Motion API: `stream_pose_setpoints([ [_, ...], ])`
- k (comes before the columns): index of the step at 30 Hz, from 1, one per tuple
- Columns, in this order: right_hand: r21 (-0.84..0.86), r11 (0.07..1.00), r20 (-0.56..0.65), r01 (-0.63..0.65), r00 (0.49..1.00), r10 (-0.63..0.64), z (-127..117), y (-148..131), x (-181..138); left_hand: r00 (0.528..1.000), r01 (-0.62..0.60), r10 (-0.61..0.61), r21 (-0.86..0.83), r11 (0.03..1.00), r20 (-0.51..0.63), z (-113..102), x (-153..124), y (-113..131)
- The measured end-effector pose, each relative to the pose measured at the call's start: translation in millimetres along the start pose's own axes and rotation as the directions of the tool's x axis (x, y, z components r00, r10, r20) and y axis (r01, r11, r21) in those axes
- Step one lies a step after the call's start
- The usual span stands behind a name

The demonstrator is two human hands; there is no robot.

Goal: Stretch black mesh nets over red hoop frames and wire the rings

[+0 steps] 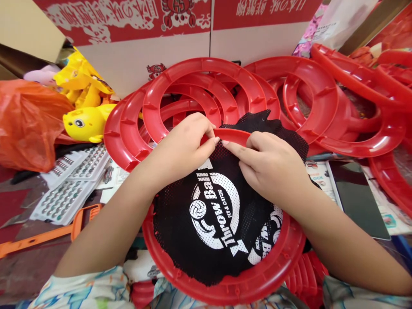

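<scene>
A red plastic ring [225, 287] rests in my lap at the bottom centre, with a black mesh net [196, 240] printed with a white "Throw Ball" logo stretched over it. My left hand [185, 146] pinches the mesh against the ring's far rim, fingers closed. Right beside it, my right hand [270, 165] presses the mesh onto the same rim with closed fingers. The fingertips of both hands almost touch at the top of the ring. Loose mesh bunches up behind my right hand.
Several empty red rings [199, 68] lean in a pile behind, against a red and white cardboard box [180, 38]. A yellow plush toy [85, 122], an orange bag [28, 124] and sheets of small buttons [64, 193] lie left. A dark tablet [357, 193] lies right.
</scene>
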State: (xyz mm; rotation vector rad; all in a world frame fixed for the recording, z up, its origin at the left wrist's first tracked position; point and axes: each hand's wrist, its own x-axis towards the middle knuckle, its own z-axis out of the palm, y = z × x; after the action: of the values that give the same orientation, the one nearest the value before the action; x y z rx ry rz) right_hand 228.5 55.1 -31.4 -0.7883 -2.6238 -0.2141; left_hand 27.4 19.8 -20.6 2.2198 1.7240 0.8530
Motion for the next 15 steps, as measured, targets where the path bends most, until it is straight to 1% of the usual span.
stream_pose_setpoints([
  [6, -0.014, 1.0, 0.04, -0.018, 0.999, 0.019, 1.0, -0.8, 1.6, 1.0, 0.011, -0.011, 0.015, 1.0, -0.008, 3.9, -0.1, -2.9],
  [11, -0.04, 0.999, 0.079, -0.03, 0.996, 0.033, 0.8, -3.5, 3.6, 0.999, 0.015, -0.015, 0.01, 1.0, -0.037, 8.4, -0.4, -3.6],
  [15, -0.05, 0.997, 0.106, -0.059, 0.992, 0.064, -1.4, -5.0, 4.8, 0.997, 0.063, -0.061, 0.036, 0.997, -0.055, 9.2, 0.6, -0.7],
])
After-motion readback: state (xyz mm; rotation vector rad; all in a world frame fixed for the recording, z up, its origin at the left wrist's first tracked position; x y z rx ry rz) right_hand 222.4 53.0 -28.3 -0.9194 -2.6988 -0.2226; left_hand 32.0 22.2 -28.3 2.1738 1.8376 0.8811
